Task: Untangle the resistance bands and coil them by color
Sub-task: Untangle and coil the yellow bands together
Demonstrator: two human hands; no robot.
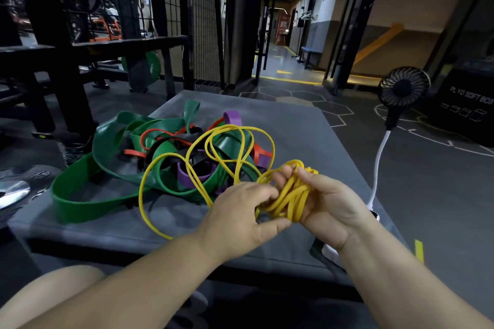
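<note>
A tangle of resistance bands lies on a grey padded box [307, 125]: wide green bands [80, 203], thin red bands [160, 132], purple bands [232, 117] and black ones [187, 139]. Thin yellow bands [171, 156] loop over the pile and trail toward me. My right hand [326, 203] is wrapped in several turns of yellow band, a coil [291, 197] around its fingers. My left hand [240, 216] pinches the yellow band right beside that coil, thumb underneath.
A black fan [403, 88] on a white bendable stalk stands at the box's right edge. A black plyo soft box [465, 104] sits on the floor to the right. Dark gym racks and a mesh wall [171, 8] stand behind and to the left.
</note>
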